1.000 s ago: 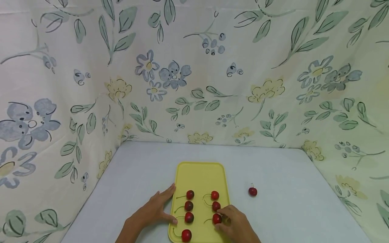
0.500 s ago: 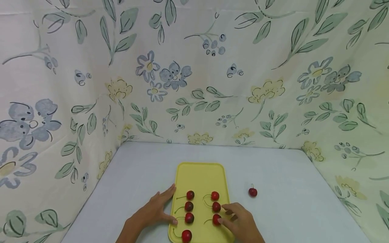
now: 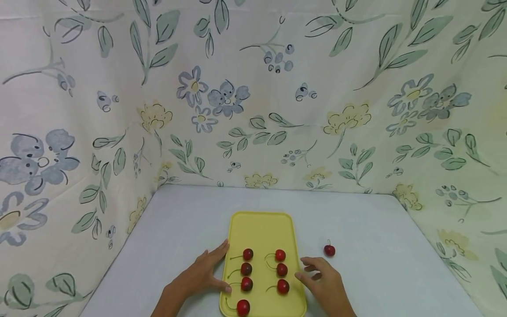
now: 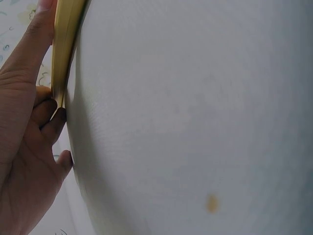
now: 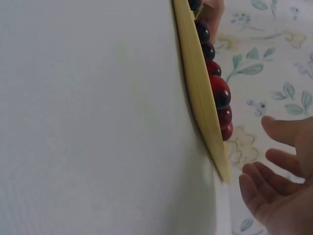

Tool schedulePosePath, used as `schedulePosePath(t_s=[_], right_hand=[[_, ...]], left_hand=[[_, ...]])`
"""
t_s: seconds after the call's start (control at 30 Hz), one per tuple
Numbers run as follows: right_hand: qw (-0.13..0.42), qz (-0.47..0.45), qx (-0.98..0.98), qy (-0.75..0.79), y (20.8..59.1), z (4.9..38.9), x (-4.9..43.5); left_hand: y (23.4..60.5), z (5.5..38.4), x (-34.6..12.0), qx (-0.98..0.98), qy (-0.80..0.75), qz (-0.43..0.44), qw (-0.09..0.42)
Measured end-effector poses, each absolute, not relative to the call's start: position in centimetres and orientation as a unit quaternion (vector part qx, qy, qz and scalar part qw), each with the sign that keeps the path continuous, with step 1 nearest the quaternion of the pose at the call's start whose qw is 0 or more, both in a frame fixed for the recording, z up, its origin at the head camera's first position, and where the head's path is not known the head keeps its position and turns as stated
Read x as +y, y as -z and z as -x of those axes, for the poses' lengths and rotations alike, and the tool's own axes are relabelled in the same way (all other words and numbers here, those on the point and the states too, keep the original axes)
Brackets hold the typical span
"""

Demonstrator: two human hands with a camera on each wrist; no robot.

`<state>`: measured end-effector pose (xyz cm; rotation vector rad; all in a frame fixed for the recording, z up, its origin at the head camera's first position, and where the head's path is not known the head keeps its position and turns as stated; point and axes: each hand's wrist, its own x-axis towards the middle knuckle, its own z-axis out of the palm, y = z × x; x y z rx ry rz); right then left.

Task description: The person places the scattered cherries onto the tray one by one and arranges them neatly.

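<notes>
In the head view a yellow tray [image 3: 261, 233] holds red cherries with stems in two columns. Several make up the left column, among them one cherry [image 3: 247, 284] near my left thumb. The right column has three, the nearest being a dark red cherry [image 3: 283, 286]. My left hand [image 3: 202, 274] rests along the tray's left edge, fingers extended, its thumb over the rim. Just off the right edge hovers my right hand [image 3: 322, 279], holding nothing, thumb and fingers apart. Beyond it a single cherry [image 3: 329, 250] lies on the table.
The white table [image 3: 380, 246] spreads to both sides of the tray. A floral cloth [image 3: 253, 97] hangs behind it and along both sides. The tray's far part is bare yellow.
My right hand has let go of the nearest cherry in the right column and moved right, off the tray. That cherry stays in place. The left hand has not moved.
</notes>
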<state>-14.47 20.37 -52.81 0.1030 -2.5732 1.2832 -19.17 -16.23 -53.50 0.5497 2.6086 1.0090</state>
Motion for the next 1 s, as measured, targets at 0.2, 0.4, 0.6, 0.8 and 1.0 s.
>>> schedulePosePath(t_s=[0.2,0.4,0.6,0.8,1.0], right_hand=[[0.149,-0.016,-0.899,-0.411,52.5,15.1,21.2],[0.202,-0.036,-0.893,-0.401,52.7,15.5,22.3],[0.195,-0.005,-0.896,-0.398,52.8,16.1,23.4],[0.201,0.009,-0.901,-0.384,52.8,16.6,24.3],[0.211,0.013,-0.898,-0.386,52.7,17.0,25.0]], left_hand=[[53.4,19.1,-16.2,0.905,-0.350,-0.195,0.142],[53.4,19.1,-16.2,0.905,-0.351,-0.195,0.140],[53.6,19.2,-16.3,0.905,-0.348,-0.204,0.132],[53.7,19.2,-16.4,0.904,-0.351,-0.203,0.133],[53.5,19.1,-16.4,0.904,-0.353,-0.200,0.135]])
